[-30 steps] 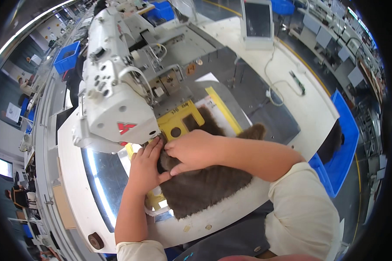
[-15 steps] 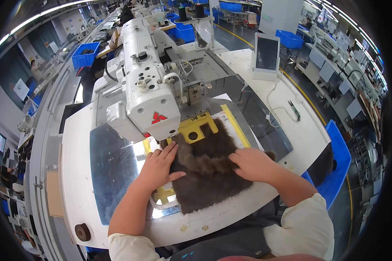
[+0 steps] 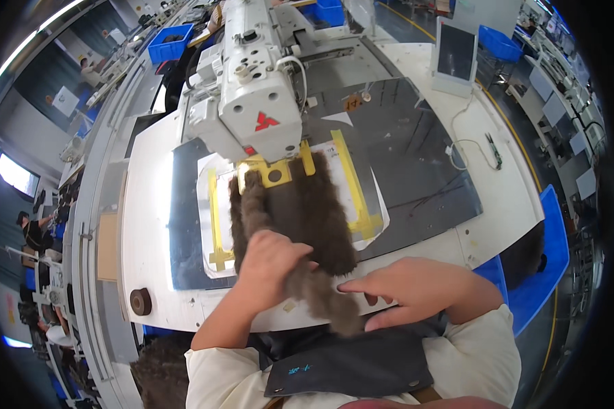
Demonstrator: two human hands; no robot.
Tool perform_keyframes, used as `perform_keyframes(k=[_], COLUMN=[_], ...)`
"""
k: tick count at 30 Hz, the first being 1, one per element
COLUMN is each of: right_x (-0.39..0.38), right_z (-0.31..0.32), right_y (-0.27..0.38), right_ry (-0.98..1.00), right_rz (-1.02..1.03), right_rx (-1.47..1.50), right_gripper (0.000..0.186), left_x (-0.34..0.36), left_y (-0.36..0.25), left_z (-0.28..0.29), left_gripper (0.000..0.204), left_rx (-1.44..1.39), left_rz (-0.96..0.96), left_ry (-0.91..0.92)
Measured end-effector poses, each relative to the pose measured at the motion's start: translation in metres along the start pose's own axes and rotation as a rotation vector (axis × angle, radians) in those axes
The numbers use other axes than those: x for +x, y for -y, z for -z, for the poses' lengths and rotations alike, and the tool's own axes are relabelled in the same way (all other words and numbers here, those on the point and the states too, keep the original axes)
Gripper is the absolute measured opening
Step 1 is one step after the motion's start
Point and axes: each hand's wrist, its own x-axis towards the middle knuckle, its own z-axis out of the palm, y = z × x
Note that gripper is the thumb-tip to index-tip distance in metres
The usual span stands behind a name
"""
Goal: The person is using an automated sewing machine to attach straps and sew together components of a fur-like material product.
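Observation:
A dark brown fur piece point(image 3: 331, 232) lies on a white card frame edged with yellow tape point(image 3: 348, 177), under the head of a white sewing machine point(image 3: 262, 102). A yellow clamp plate point(image 3: 259, 167) presses on its far edge. From the clamp a lighter brown fur strip point(image 3: 338, 310) runs toward me. My left hand point(image 3: 269, 262) is closed round the strip's middle, above the fur piece's near left part. Beside the strip's loose near end is my right hand point(image 3: 413, 290), thumb and index finger apart, other fingers partly curled.
A dark glossy plate point(image 3: 423, 157) covers the table right of the card. Thread snippers point(image 3: 494, 151) and a small screen point(image 3: 455, 54) stand farther right. A blue bin point(image 3: 549, 259) with dark fur is beside the table. A brown tape roll point(image 3: 140, 301) sits at the left edge.
The clamped fur and card have shifted away from me under the machine head. My left hand has left the clamp and gripped the strip; my right hand has come off the fur, nearer me.

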Motion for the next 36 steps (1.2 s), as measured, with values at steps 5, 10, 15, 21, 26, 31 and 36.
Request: perform_keyframes(k=[5,10,15,21,26,31,36], right_x=[0.005,0.019,0.034,0.064,0.119,0.135,0.141], right_z=[-0.005,-0.015,-0.024,-0.032,-0.066,-0.097,-0.102], right_y=[-0.026,-0.031,-0.034,-0.043,-0.053,-0.053,-0.049], right_ry=[-0.080,-0.043,0.005,0.063,0.066,0.071,-0.033], right_rz=[-0.085,-0.127,-0.115,-0.049,-0.269,-0.318,-0.256], right_rx=[-0.020,-0.040,-0.068,-0.009,0.565,1.218,1.349], right_gripper=[0.055,0.050,0.049,0.049,0.052,0.030,0.018], left_x=[-0.064,-0.109,-0.110,-0.085,-0.061,-0.052,-0.046], left_y=[0.030,0.037,0.025,0.004,-0.026,-0.045,-0.054], left_z=[0.041,0.056,0.050,0.033,0.003,-0.002,0.008], left_gripper=[0.038,0.042,0.052,0.049,0.050,0.046,0.036], left_rx=[-0.346,-0.419,-0.254,-0.027,0.187,0.251,0.222], left_rz=[0.346,0.340,0.254,-0.003,-0.220,-0.272,-0.353], left_ry=[-0.541,-0.812,-0.747,-0.524,-0.320,-0.284,-0.234])
